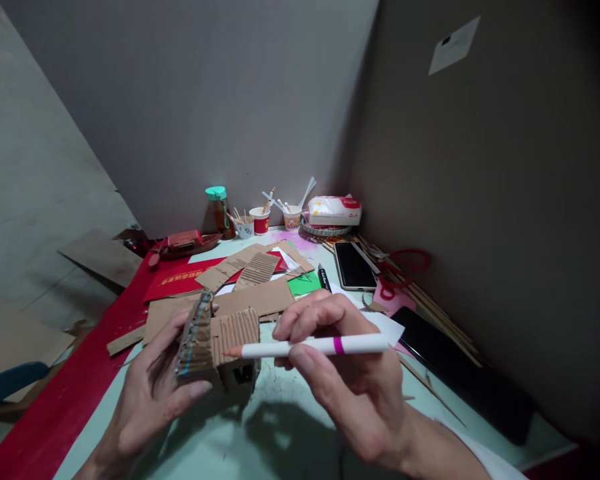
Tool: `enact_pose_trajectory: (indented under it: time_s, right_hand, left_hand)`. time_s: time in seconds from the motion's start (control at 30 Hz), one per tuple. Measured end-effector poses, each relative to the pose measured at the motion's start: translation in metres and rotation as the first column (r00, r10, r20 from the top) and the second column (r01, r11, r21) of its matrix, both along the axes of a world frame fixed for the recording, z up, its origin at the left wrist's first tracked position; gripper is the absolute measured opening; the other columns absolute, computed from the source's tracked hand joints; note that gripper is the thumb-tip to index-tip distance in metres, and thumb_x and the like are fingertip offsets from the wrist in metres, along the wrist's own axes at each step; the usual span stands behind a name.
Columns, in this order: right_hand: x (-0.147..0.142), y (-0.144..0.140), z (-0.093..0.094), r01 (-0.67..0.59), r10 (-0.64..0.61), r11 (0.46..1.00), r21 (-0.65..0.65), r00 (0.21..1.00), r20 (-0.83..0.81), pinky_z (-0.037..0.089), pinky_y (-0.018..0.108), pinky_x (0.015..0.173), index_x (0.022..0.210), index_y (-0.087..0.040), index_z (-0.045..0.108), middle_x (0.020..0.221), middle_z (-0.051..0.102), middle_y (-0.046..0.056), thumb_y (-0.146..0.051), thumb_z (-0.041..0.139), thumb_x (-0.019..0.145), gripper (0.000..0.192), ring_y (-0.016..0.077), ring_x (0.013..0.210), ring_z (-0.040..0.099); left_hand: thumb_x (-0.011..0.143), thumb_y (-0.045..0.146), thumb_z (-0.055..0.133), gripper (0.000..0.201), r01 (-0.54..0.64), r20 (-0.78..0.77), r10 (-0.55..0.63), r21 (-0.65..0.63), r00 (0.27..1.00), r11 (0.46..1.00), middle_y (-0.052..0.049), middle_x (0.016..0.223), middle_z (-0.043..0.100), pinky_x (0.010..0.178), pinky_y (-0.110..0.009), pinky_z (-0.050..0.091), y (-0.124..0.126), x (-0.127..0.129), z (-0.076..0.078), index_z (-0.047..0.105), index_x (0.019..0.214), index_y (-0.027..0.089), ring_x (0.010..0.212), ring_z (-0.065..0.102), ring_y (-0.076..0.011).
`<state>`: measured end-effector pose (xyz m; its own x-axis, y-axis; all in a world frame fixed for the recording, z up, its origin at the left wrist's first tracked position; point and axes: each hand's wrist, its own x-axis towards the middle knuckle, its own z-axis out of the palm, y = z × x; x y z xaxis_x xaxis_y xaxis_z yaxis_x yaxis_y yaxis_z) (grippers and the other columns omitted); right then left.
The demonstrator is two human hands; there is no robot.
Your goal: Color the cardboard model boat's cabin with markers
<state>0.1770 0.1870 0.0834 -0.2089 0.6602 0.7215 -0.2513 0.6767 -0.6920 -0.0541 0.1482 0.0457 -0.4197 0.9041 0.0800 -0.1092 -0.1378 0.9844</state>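
Right hand (353, 373) with white marker (313, 347), cardboard model's (220, 343) underside hidden.

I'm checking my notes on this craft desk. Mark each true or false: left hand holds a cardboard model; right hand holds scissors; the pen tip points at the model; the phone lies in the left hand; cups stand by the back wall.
1. The left hand holds a cardboard model: true.
2. The right hand holds scissors: false, it holds a white pen.
3. The pen tip points at the model: true.
4. The phone lies in the left hand: false, it lies on the table.
5. Cups stand by the back wall: true.
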Motion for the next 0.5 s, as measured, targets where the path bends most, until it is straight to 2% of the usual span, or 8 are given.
enact_pose_trajectory:
  time_s: [0.17,0.37,0.5]
  right_hand:
    - [0.0,0.001,-0.002,0.056,-0.065,0.991,0.118,0.995,0.073,0.057,0.03,0.07,0.098,-0.022,0.064,0.088,0.074,0.002,-0.014,0.07,0.097,0.011,0.0164,0.079,0.071]
    - [0.0,0.005,-0.003,0.016,-0.028,0.993,0.114,0.994,0.107,0.057,0.029,0.066,0.092,-0.023,0.061,0.081,0.073,0.002,-0.018,0.071,0.098,0.012,0.0169,0.075,0.071]
    - [-0.004,0.009,-0.005,0.029,-0.039,0.995,0.094,0.993,0.109,0.057,0.029,0.067,0.092,-0.023,0.062,0.081,0.073,0.002,-0.019,0.07,0.1,0.012,0.0169,0.077,0.071]
  left_hand:
    - [0.035,0.031,0.107,0.074,-0.03,-0.089,0.032,0.018,0.995,0.999,0.002,0.117,0.087,0.094,-0.02,0.061,0.001,0.004,0.004,0.088,0.106,0.035,0.114,0.081,-0.0278]
    - [0.036,0.034,0.106,0.074,-0.039,-0.097,0.036,-0.034,0.995,0.999,0.004,0.132,0.083,0.098,-0.018,0.058,-0.003,0.006,0.006,0.089,0.108,0.038,0.134,0.073,-0.0292]
    - [0.034,0.035,0.105,0.078,-0.02,-0.11,0.012,-0.071,0.994,0.997,0.002,0.136,0.082,0.107,-0.022,0.054,-0.004,-0.005,0.004,0.089,0.11,0.036,0.143,0.067,-0.0316]
